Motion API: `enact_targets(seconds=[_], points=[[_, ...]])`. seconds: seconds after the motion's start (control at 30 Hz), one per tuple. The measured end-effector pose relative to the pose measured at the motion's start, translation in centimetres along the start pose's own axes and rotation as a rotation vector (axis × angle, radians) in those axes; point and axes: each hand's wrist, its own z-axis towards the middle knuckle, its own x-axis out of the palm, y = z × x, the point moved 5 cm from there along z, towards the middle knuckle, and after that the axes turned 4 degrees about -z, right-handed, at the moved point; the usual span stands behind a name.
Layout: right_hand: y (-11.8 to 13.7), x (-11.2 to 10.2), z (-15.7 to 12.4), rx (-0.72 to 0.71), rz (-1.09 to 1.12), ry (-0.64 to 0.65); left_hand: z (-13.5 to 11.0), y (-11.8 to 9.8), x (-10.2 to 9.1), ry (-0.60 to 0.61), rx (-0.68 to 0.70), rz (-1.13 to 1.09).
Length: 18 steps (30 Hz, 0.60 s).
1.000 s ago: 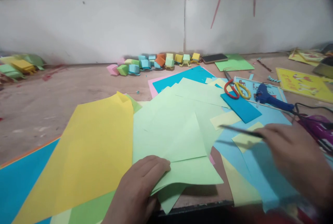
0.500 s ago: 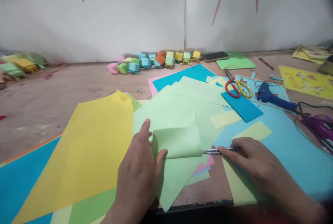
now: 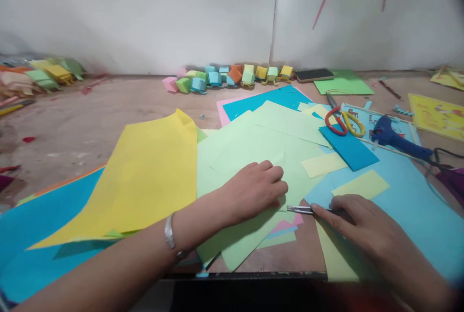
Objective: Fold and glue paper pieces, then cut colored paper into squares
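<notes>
My left hand [image 3: 258, 189] reaches across the light green paper [image 3: 232, 150], its fingers curled down at the right end of a folded piece of that paper. The hand covers most of the fold, and the fingertips are partly hidden. My right hand [image 3: 362, 220] is closed around a slim silver craft knife [image 3: 300, 209], which points left. The knife's tip lies close to the folded paper's right edge, just below my left fingers. Under and beside the right hand are a pale yellow strip [image 3: 360, 185] and a light blue sheet [image 3: 409, 205].
Yellow paper [image 3: 159, 172] lies left over a blue sheet [image 3: 83, 205]. Scissors [image 3: 344, 122] and a blue glue gun [image 3: 398, 140] lie at the right. Small folded paper boxes [image 3: 213, 78] line the wall beside a phone [image 3: 314, 75]. The table edge [image 3: 268, 273] is in front.
My left hand has moved right, from the fold's left end to its right end, and now covers it. My right hand still holds the knife. The view has shifted slightly.
</notes>
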Motion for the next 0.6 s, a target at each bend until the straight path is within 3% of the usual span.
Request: enact_targets(seconds=[0.27, 0.47, 0.6], points=[[1.1, -1.1, 1.3, -0.059, 0.025, 0.018, 0.6, -0.3, -0.6, 0.124, 0.120, 0.075], [1.4, -1.4, 1.8, -0.070, 0.014, 0.017, 0.5, 0.8, 1.0, -0.113, 0.278, -0.073], [1.5, -1.6, 1.7, -0.114, 0.058, 0.043, 0.2, 1.5, 2.4, -0.052, 0.201, -0.153]])
